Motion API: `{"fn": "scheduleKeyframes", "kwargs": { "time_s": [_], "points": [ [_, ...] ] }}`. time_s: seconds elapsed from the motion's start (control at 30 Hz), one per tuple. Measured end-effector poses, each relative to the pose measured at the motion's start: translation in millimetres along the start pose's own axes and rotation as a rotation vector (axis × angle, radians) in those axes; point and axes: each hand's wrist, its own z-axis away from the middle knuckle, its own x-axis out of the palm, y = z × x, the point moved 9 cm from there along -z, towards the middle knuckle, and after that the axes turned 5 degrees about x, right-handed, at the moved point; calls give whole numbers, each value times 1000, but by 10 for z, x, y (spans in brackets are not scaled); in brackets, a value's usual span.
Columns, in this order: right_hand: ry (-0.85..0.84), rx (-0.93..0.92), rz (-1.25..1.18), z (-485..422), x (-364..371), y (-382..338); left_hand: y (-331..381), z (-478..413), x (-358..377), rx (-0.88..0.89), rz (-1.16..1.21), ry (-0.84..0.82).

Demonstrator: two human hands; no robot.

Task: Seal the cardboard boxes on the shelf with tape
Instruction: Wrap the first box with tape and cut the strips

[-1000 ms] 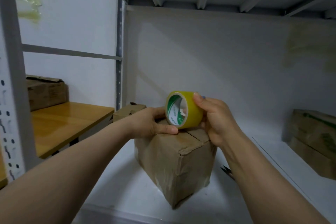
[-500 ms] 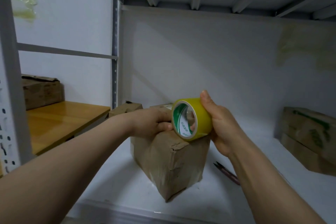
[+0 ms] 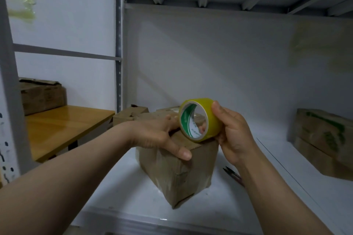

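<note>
R hand [image 3: 232, 131] grips tape roll [image 3: 212, 120] on box [image 3: 172, 175] top (right edge); L hand [image 3: 154, 135] flat on box, just beside.

cardboard boxes [image 3: 177, 168] [image 3: 129, 115] [image 3: 42, 97] [image 3: 324, 139]: 4+ | tape roll [image 3: 210, 118]: 1 | scissors [image 3: 233, 175]: 1

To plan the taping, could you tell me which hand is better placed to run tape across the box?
Probably right: the right hand grips the tape roll over the box; the left hand rests on it.
</note>
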Motion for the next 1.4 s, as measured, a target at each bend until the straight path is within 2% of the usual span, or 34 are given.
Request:
{"fn": "scheduleKeyframes", "kwargs": {
  "time_s": [0.23, 0.4, 0.87, 0.93, 1.07, 1.4],
  "points": [
    [72, 29, 152, 97, -118, -194, 27, 7, 13, -5, -15, -2],
    [87, 66, 258, 312, -272, -237, -191, 42, 21, -194, -52, -24],
    [61, 237, 403, 613, -633, 253, 7, 116, 102, -245, -73, -32],
    [47, 229, 420, 604, -629, 264, 95, 99, 138, -234, -154, -36],
    [6, 230, 411, 603, -607, 341, 355, 37, 340, -136, -477, -37],
    [17, 263, 393, 637, -653, 656, 279, 32, 362, -126, -565, 96]
  ]
}}
